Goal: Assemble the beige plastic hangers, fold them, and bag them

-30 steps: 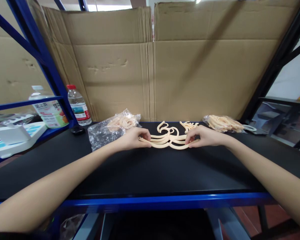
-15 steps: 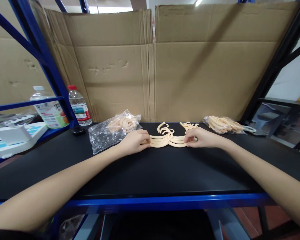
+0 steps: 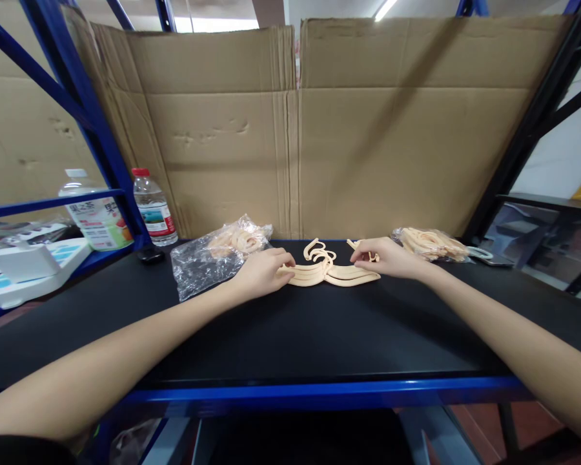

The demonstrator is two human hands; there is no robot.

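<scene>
The left hand (image 3: 265, 274), fingers nearly closed, pinches the beige strips (image 3: 307, 276); tugging could splay their free right end. The right hand (image 3: 386, 256) curls part-open, any hold unclear.

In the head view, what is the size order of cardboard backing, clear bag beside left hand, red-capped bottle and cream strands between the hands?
Cardboard backing
Clear bag
Red-capped bottle and cream strands: too similar to rank
</scene>
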